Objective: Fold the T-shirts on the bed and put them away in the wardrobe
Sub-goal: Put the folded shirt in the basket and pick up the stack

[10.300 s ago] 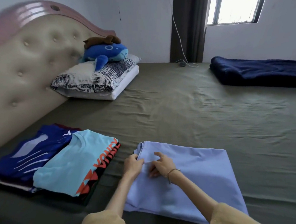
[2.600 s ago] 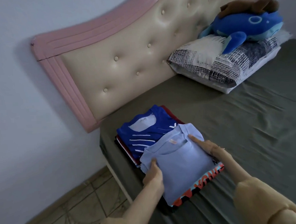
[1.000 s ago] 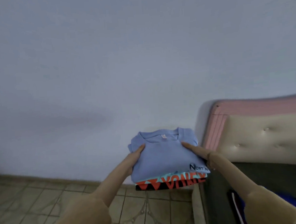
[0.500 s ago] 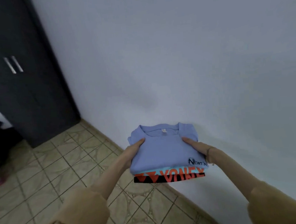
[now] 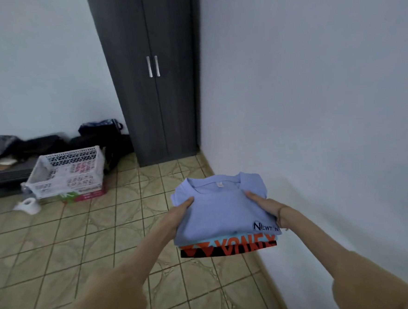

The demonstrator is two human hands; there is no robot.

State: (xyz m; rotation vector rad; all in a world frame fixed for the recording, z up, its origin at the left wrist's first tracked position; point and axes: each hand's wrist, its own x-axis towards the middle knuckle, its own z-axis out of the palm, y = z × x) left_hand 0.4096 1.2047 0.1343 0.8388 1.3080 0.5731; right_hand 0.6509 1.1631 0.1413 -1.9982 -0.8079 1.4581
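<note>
I carry a stack of folded T-shirts [image 5: 222, 213] in front of me, above the tiled floor. A light blue shirt lies on top; under it shows a cyan, orange and black printed shirt [image 5: 228, 246]. My left hand [image 5: 178, 215] grips the stack's left side with the thumb on top. My right hand [image 5: 265, 205] grips the right side the same way; the fingers under the stack are hidden. The dark grey wardrobe [image 5: 152, 73] stands ahead in the corner with both doors shut and two metal handles [image 5: 153, 66].
A white wall runs along my right. On the floor to the left stand a white plastic crate [image 5: 65, 172] on a red-green box, a white object [image 5: 28, 206] and dark bags [image 5: 52, 143] against the far wall. Tiled floor leads to the wardrobe.
I lifted the stack off the bed and turned left; the bed has left the view. The wardrobe moved from the left edge to the centre, and the crate and bags came into view.
</note>
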